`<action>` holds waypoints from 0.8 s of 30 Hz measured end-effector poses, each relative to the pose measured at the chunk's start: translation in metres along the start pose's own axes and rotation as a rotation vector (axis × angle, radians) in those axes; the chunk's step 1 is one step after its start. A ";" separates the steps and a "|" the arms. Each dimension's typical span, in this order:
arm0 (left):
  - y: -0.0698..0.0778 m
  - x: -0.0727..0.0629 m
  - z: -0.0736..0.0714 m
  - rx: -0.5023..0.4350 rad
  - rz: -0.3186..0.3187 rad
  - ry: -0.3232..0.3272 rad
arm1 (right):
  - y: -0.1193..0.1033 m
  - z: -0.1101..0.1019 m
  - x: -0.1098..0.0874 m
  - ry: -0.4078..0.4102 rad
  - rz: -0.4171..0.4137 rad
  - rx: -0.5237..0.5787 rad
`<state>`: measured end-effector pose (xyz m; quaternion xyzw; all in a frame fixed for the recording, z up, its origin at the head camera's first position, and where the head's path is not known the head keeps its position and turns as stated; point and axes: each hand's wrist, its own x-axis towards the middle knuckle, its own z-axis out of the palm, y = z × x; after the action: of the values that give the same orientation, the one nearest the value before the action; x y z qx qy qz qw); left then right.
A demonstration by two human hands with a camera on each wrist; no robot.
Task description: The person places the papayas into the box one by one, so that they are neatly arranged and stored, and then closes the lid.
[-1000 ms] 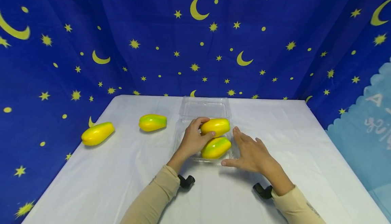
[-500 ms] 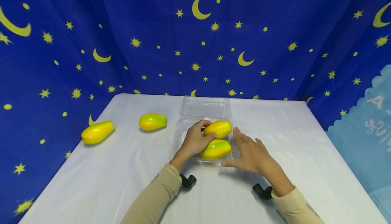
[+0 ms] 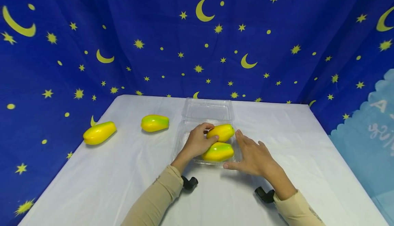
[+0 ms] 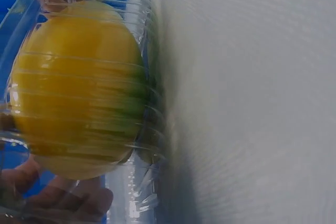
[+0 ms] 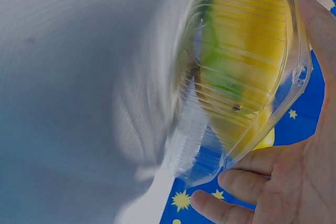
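Note:
In the head view my left hand [image 3: 197, 143] grips the rear papaya [image 3: 224, 132], thumb on its near side. This papaya lies in a clear plastic clamshell container [image 3: 181, 142], just behind a second yellow-green papaya [image 3: 218, 152]. My right hand [image 3: 253, 155] is spread at the container's right side, holding nothing. The right wrist view shows its thumb [image 5: 317, 24] along the clear rim and fingertips close to the container's side. Through the ribbed wall in the left wrist view a papaya [image 4: 79, 93] shows large, with dim fingers [image 4: 73, 195] below it.
The container's lid [image 3: 207, 109] lies folded back behind it. Two more papayas rest to the left, one nearer [image 3: 155, 123] and one farther [image 3: 100, 133]. A white cloth [image 3: 101, 185] covers the table; a blue star-and-moon curtain [image 3: 166, 30] hangs behind.
My left hand has shifted the rear papaya a little to the right and nearer, close against the front one. The right hand has stayed about where it was.

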<state>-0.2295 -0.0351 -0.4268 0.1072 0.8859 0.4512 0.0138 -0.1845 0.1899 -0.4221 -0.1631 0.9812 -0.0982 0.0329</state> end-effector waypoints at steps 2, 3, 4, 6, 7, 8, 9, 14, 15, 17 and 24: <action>0.000 0.000 -0.001 -0.003 -0.005 0.009 | 0.000 0.000 0.000 -0.001 0.001 0.000; 0.000 0.000 -0.002 -0.006 -0.004 0.016 | 0.000 0.001 0.000 -0.001 0.002 -0.001; 0.000 0.000 -0.003 -0.007 -0.005 0.023 | 0.000 0.001 0.000 -0.001 0.002 -0.001; 0.001 -0.001 -0.006 -0.010 0.002 0.038 | 0.000 0.001 0.000 -0.001 0.002 -0.002; 0.002 -0.001 -0.008 -0.014 0.008 0.046 | 0.000 0.000 0.000 -0.002 0.002 -0.002; 0.003 -0.001 -0.010 -0.021 0.014 0.054 | 0.001 0.000 0.000 -0.002 0.003 -0.001; 0.004 -0.001 -0.012 -0.029 0.025 0.061 | 0.001 0.000 0.000 -0.002 0.004 0.001; 0.009 -0.002 -0.027 -0.065 0.052 0.109 | 0.001 -0.001 0.000 -0.006 0.008 0.008; 0.010 -0.002 -0.031 -0.071 0.060 0.121 | 0.000 -0.001 0.000 -0.007 0.008 0.010; 0.011 -0.002 -0.039 -0.088 0.075 0.147 | 0.000 -0.001 0.000 -0.008 0.007 0.013; 0.011 -0.003 -0.062 -0.132 0.105 0.230 | 0.000 0.000 0.000 0.002 0.003 0.011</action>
<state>-0.2320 -0.0790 -0.3812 0.0998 0.8431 0.5179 -0.1046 -0.1841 0.1903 -0.4225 -0.1611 0.9809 -0.1037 0.0329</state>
